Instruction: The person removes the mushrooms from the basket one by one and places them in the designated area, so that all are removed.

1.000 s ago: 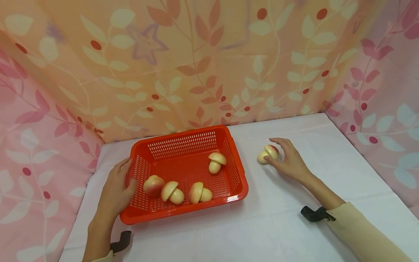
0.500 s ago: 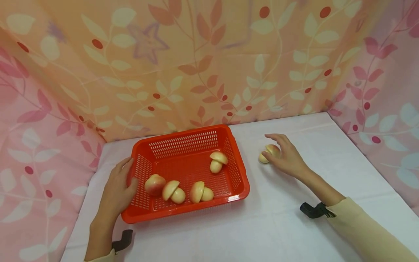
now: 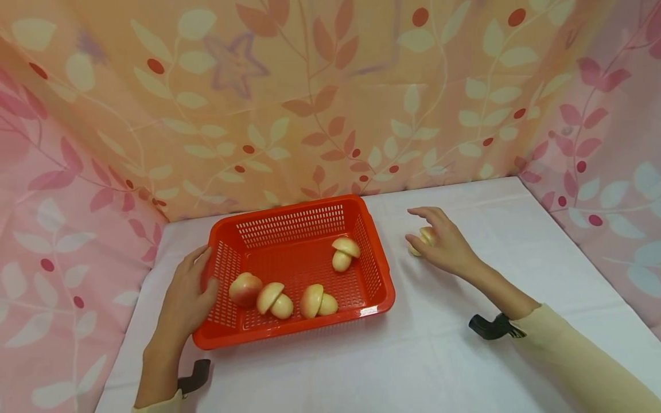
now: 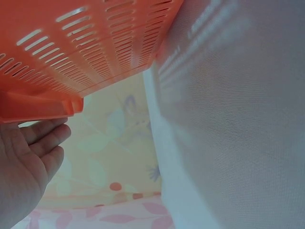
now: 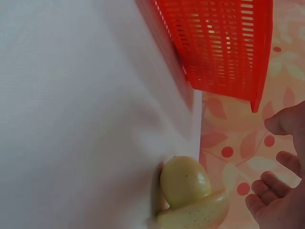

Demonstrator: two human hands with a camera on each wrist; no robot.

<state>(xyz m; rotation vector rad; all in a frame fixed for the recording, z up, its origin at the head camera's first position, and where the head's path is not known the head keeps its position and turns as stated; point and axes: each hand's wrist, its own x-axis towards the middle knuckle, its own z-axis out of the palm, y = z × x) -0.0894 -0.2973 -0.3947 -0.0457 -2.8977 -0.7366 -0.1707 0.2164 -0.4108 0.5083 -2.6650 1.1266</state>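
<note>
Toward the right of the white table stands a toy mushroom (image 3: 426, 236), pale yellow with a reddish cap, partly hidden in the head view. My right hand (image 3: 446, 244) hovers beside and over it, thumb and fingers spread apart. The right wrist view shows that mushroom (image 5: 186, 191) on the cloth and the right hand's fingers (image 5: 269, 188) apart from it. My left hand (image 3: 186, 295) rests at the left rim of a red plastic basket (image 3: 294, 330). In the left wrist view, the left hand's fingers (image 4: 50, 140) lie nearly straight just under the basket rim (image 4: 43, 112).
Inside the basket lie several similar mushrooms, one (image 3: 343, 254) at the right and others, such as this mushroom (image 3: 245, 289), along the front. A flowered curtain (image 3: 330, 103) closes off the back and sides of the white tablecloth (image 3: 361, 367).
My right hand has shifted a little left and away from me, now covering more of the lone mushroom, which stays in place. The left hand and basket keep their positions.
</note>
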